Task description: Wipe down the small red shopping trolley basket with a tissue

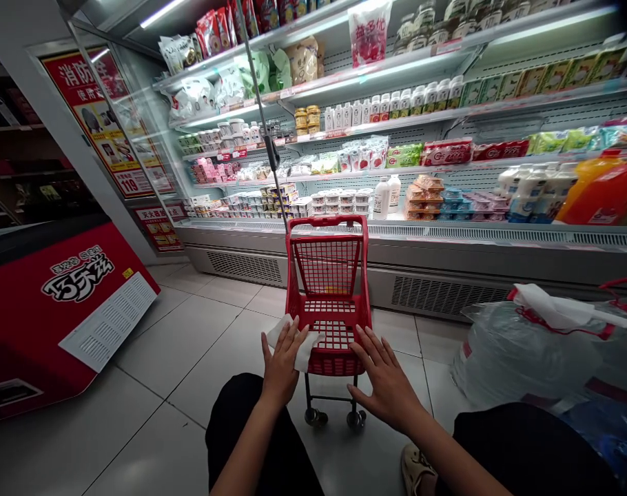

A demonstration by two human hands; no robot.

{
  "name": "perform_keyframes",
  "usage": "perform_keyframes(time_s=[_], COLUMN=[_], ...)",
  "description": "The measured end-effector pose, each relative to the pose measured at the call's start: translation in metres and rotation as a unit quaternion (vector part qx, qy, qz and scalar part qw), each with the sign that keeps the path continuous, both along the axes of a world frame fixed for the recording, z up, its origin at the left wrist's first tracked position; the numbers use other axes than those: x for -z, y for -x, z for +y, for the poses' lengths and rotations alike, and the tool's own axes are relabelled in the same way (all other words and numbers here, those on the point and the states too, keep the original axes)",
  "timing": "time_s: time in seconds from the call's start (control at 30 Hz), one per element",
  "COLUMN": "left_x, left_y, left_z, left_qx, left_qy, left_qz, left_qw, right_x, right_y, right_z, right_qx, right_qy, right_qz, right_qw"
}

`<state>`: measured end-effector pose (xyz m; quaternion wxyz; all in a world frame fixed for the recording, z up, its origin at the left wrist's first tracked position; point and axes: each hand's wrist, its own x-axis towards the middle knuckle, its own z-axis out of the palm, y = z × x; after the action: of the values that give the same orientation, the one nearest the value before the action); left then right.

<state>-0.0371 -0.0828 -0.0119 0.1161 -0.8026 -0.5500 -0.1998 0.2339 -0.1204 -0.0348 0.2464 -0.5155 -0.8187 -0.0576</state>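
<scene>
Cart [363, 310] stands straight ahead, just past and between our hands, long axis running away from us; both hands about equally near. Our right hand [386, 377]: fingers spread, nothing gripped, tips at the near right corner, can't tell if touching. Our left hand [283, 355]: fingers splayed over the near left corner, not clamped. White cloth [304, 351] lies under the left fingers, draped at that corner, so left is nearer it.
</scene>
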Motion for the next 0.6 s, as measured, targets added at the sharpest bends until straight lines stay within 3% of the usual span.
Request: perform_keyframes(time_s=[0.2,0.47,0.6], left_x=[0.000,0.015,0.013], left_y=[0.002,-0.046,-0.050], left_z=[-0.004,-0.027,-0.031], left_qx=[-0.010,-0.001,0.030], left_qy=[0.009,0.009,0.020], left_qz=[-0.032,-0.058,-0.043], left_qw=[0.999,0.998,0.998], right_x=[-0.006,-0.006,-0.007], right_y=[0.015,0.033,0.028], right_z=[-0.017,-0.042,-0.049], right_qx=[0.007,0.010,-0.009], right_qy=[0.002,0.003,0.010], right_qz=[-0.002,0.012,-0.006], right_qw=[1.000,1.000,1.000])
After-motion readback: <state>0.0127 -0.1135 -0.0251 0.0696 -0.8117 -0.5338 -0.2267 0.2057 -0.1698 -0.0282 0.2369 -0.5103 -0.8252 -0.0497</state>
